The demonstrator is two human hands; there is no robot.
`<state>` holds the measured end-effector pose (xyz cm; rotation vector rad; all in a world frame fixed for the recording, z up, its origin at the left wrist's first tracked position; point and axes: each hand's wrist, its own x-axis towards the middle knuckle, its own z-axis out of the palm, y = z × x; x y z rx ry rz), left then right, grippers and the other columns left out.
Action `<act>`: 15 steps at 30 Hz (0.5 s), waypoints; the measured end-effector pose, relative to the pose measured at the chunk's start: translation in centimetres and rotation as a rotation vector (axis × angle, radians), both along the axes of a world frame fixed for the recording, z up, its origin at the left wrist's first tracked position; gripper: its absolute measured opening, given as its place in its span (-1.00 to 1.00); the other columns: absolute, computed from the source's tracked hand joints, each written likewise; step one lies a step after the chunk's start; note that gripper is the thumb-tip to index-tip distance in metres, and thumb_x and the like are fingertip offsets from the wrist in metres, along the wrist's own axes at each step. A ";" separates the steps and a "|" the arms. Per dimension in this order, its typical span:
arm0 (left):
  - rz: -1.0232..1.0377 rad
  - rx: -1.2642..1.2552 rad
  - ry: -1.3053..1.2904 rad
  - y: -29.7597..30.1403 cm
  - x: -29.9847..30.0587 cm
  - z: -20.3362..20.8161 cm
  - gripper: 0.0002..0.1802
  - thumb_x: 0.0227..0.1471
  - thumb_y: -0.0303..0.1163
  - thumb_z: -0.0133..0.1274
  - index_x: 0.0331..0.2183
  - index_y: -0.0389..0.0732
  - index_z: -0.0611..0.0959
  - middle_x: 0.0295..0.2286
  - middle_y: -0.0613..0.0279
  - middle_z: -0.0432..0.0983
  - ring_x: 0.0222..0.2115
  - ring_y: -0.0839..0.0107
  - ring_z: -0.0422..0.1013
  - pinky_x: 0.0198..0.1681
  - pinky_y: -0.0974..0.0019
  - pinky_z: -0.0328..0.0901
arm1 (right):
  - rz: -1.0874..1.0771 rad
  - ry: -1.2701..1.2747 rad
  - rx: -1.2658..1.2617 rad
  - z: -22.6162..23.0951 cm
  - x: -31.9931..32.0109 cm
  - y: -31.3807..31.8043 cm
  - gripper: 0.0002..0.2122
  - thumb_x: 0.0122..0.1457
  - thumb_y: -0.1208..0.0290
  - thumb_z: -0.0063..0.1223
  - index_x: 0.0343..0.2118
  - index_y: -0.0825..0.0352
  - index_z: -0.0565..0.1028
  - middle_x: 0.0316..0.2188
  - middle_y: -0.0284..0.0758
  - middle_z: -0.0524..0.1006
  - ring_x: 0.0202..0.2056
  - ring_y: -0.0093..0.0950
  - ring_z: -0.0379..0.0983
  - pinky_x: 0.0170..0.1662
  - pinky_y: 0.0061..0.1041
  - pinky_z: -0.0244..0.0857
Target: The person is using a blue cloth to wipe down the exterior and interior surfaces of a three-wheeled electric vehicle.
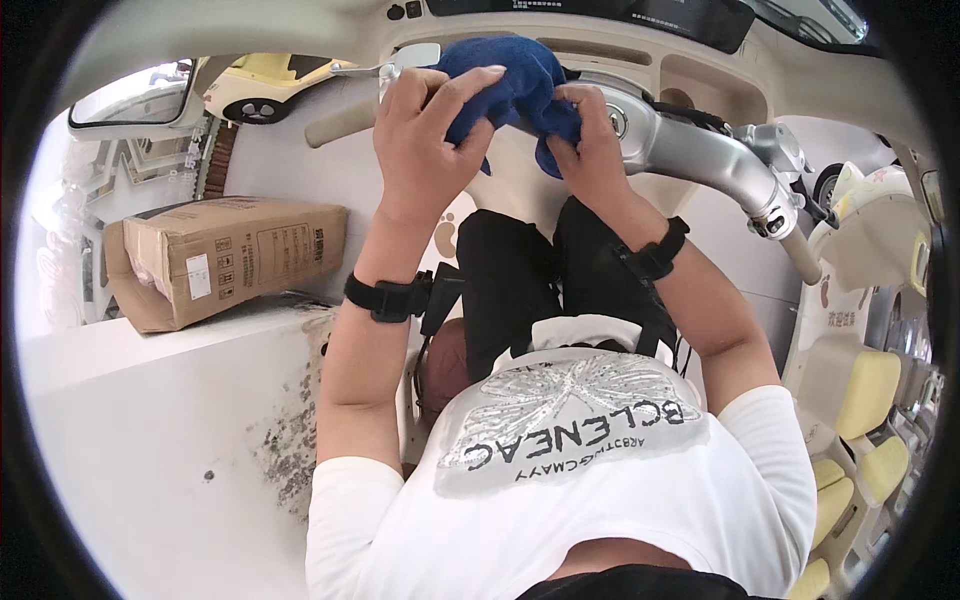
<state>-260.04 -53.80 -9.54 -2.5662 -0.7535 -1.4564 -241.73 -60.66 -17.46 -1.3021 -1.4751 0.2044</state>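
A blue cloth (512, 85) is bunched over the left part of a silver handlebar (690, 153). My left hand (428, 140) presses and grips its left side, thumb and fingers bent around the folds. On its right, my right hand (597, 150) pinches a hanging end between thumb and fingers. The cloth hides the bar beneath it. A beige handle grip (340, 124) sticks out to the left of my left hand, beside a silver lever (412, 57). The other beige grip (800, 256) lies at the bar's right end, apart from both hands.
My legs in black trousers (510, 280) are below the handlebar. At left, an open cardboard box (240, 255) rests on a white ledge (130, 400). A side mirror (135, 92) hangs at upper left. Yellow seats (868, 393) and other small vehicles stand outside.
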 end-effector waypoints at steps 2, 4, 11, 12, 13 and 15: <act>-0.099 -0.017 0.029 -0.6 -0.5 -0.6 -0.46 -0.38 -0.52 0.22 -0.21 0.14 0.70 -0.46 0.33 0.34 -0.46 0.33 0.35 -0.38 0.28 0.30 | 0.017 -0.045 -0.053 0.2 0.3 -1.4 -0.51 -0.05 0.69 0.10 0.00 0.23 0.32 -0.15 -0.13 0.36 -0.06 -0.03 0.37 -0.04 -0.24 0.31; -0.177 -0.041 0.126 -1.6 -0.9 -0.7 -0.43 -0.41 -0.51 0.24 -0.21 0.16 0.71 -0.46 0.34 0.33 -0.46 0.33 0.34 -0.40 0.30 0.30 | 0.147 -0.077 -0.148 1.1 1.1 -2.2 -0.53 -0.06 0.69 0.11 -0.03 0.26 0.34 -0.18 -0.15 0.38 -0.09 -0.07 0.39 -0.03 -0.28 0.31; -0.201 -0.159 0.032 -0.1 -1.2 0.7 -0.45 -0.33 -0.54 0.21 -0.17 0.08 0.70 -0.45 0.30 0.38 -0.51 0.30 0.36 -0.45 0.31 0.34 | 0.110 -0.099 -0.002 2.9 2.3 -0.1 -0.59 -0.03 0.67 0.09 -0.05 0.27 0.42 -0.11 -0.15 0.43 -0.09 -0.14 0.43 0.03 -0.34 0.33; -0.212 -0.229 0.029 -0.1 -1.3 0.9 -0.44 -0.31 -0.55 0.20 -0.14 0.07 0.70 -0.43 0.27 0.39 -0.48 0.28 0.37 -0.41 0.28 0.35 | 0.098 -0.026 -0.039 2.6 2.0 0.5 -0.61 -0.02 0.67 0.08 -0.07 0.26 0.44 -0.10 -0.15 0.43 -0.09 -0.15 0.43 0.03 -0.33 0.34; -0.211 -0.234 0.028 -0.2 -1.2 1.0 -0.44 -0.31 -0.55 0.20 -0.14 0.07 0.70 -0.43 0.27 0.39 -0.48 0.28 0.37 -0.41 0.28 0.35 | 0.142 0.075 -0.047 1.6 1.9 1.2 -0.58 0.00 0.65 0.08 -0.02 0.19 0.47 -0.13 -0.17 0.42 -0.13 -0.16 0.44 -0.01 -0.31 0.37; -0.207 -0.352 0.067 -0.7 -0.9 1.3 -0.43 -0.22 -0.57 0.13 -0.07 0.04 0.67 -0.39 0.25 0.40 -0.35 0.35 0.40 -0.23 0.33 0.36 | 0.140 0.041 -0.098 0.3 2.6 1.4 -0.58 0.03 0.67 0.02 0.00 0.24 0.37 -0.13 -0.18 0.44 -0.10 -0.24 0.43 0.01 -0.39 0.32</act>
